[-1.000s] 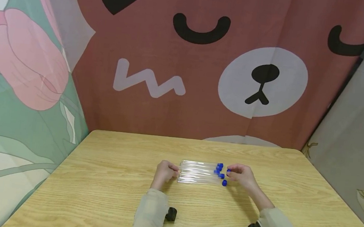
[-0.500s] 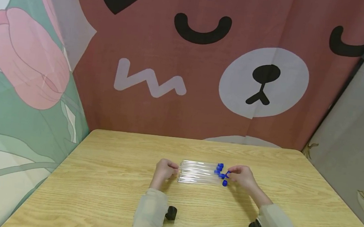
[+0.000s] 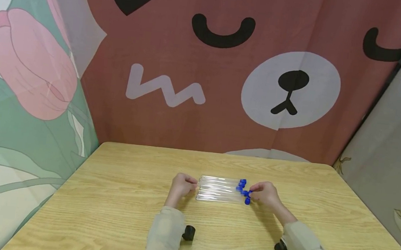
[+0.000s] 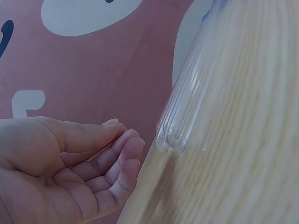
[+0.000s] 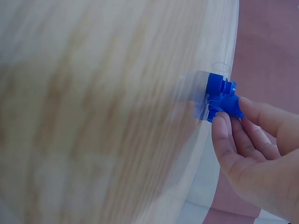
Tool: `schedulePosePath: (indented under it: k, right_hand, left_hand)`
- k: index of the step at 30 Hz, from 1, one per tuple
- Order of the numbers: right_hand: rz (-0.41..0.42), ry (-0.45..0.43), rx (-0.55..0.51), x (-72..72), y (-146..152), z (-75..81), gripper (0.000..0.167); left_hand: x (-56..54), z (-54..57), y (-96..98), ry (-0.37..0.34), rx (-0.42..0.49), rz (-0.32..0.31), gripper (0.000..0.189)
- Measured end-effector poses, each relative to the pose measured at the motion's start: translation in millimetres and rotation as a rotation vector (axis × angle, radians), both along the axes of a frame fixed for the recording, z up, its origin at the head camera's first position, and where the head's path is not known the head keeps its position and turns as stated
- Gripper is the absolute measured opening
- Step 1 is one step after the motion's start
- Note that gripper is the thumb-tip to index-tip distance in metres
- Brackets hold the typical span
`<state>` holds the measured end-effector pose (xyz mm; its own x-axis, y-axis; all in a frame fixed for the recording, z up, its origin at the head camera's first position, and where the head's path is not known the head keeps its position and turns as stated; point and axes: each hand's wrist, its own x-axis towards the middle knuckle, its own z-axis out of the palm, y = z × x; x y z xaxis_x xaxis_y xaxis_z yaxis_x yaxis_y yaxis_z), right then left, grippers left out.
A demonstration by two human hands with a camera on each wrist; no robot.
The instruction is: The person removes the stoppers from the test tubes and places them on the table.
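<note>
Clear test tubes (image 3: pixel 217 189) lie side by side in a flat row on the wooden table. At their right end is a cluster of blue stoppers (image 3: pixel 242 182). My right hand (image 3: pixel 266 194) pinches one blue stopper (image 5: pixel 231 106) between thumb and fingers, close against another blue stopper (image 5: pixel 214 84) in the right wrist view. A further loose stopper (image 3: pixel 247 201) sits at the near side of the cluster. By the tubes' rounded left ends is my left hand (image 3: pixel 182 186), its fingers loosely bent and holding nothing; the left wrist view shows a small gap between fingertips and tubes (image 4: pixel 174 137).
The wooden table (image 3: pixel 121 214) reaches back to a curtain (image 3: pixel 217 135) with a bear print. A black wrist camera (image 3: pixel 189 233) hangs at the left sleeve, another black camera (image 3: pixel 282 249) at the right one.
My right hand has brought its blue stopper slightly left and nearer to me, in against the other stoppers. The left hand stays nearly where it was, beside the tube ends.
</note>
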<state>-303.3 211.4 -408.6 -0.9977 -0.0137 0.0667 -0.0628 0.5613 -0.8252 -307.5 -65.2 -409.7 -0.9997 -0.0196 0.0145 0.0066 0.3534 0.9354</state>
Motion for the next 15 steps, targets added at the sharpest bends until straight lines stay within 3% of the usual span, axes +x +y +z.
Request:
schedulePosePath:
  k: [9,15]
  right_hand:
    - [-0.024,0.001,0.021,-2.8,0.2,-1.9,0.011]
    - [0.012,0.047,0.065,-3.1,-2.5,-2.2,0.010]
  left_hand:
    - [0.9,0.5,0.6,0.008,0.007,-0.011,0.010]
    - [2.0,1.4,1.3,0.002,0.004,-0.015,0.009]
